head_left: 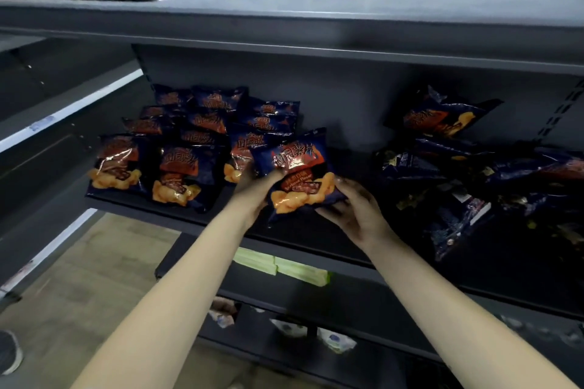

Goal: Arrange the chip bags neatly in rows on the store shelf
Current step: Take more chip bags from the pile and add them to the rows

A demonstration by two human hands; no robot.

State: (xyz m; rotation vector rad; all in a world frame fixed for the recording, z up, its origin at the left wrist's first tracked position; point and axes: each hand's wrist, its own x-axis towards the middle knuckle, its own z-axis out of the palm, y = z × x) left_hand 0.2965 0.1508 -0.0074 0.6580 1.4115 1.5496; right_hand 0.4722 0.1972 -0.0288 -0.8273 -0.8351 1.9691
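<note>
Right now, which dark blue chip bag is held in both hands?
The dark blue chip bag at the shelf's front centre, between left hand and right hand; others lie untouched.

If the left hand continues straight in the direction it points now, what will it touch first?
The left hand points up and away into the shelf, gripping the held chip bag together with the right hand. Going straight on, it would probably first meet the front bag of the third row, though depth is unclear.
</note>
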